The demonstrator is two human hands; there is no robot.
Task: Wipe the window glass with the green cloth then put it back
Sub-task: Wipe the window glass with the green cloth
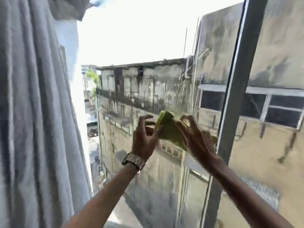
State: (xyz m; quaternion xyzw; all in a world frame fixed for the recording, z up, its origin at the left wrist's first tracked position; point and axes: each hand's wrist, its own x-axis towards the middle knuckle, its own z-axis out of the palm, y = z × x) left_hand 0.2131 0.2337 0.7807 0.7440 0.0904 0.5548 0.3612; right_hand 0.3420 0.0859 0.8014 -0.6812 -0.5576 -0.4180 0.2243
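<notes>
A green cloth [169, 129] is bunched up in front of the window glass [148, 79], at about mid-height. My right hand [195, 139] grips its right side, fingers curled over the top. My left hand [144, 134], with a metal watch on the wrist, touches the cloth's left edge with thumb and fingertips; the other fingers are spread. Whether the cloth touches the glass I cannot tell.
A grey curtain [36, 112] hangs along the left side of the window. A grey vertical frame bar [236, 89] stands just right of my right hand, with another pane [276, 63] beyond it. Weathered buildings show through the glass.
</notes>
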